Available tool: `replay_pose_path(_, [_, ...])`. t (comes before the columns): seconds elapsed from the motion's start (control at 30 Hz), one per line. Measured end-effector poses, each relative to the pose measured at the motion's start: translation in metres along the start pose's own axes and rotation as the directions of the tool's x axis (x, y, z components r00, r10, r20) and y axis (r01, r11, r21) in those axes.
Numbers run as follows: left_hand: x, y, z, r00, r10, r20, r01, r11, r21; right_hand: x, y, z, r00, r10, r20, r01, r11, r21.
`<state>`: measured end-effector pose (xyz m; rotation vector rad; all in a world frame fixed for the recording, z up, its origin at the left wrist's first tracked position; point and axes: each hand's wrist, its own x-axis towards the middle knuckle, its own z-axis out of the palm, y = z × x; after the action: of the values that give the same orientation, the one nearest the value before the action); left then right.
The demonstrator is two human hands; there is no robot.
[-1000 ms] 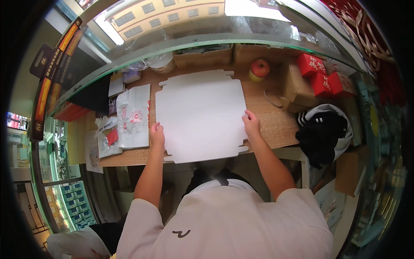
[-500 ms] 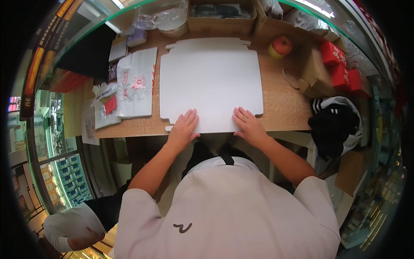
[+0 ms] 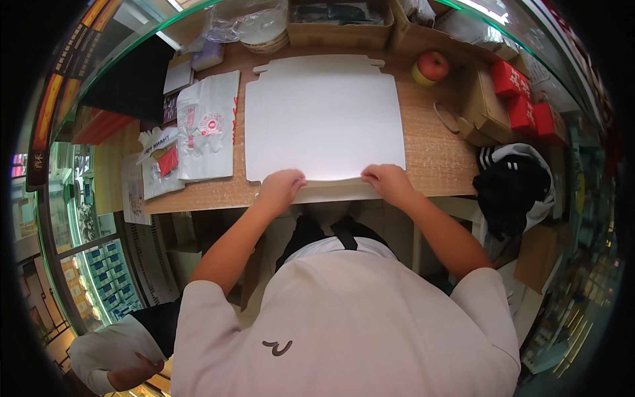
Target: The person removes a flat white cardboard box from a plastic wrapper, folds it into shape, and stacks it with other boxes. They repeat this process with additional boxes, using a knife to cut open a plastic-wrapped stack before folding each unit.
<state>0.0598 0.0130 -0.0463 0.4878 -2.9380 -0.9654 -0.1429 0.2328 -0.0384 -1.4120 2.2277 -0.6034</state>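
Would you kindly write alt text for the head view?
A person's left hand and right hand hold the near side of a white card sheet on a wooden table. White bags lie to its left, red boxes to its right.

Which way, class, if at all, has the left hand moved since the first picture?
Yes: the left hand has moved rightward, farther from the larger white plastic bag.

Cardboard lies on table.
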Motion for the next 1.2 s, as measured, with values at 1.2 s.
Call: replay_pose_path(1.2, [0.012, 0.007, 0.01, 0.851, 0.506, 0.136, -0.502, 0.712, 0.491, 0.022, -0.059, 0.041, 0.933, -0.321, -0.161, 0.309, 0.946, -0.097])
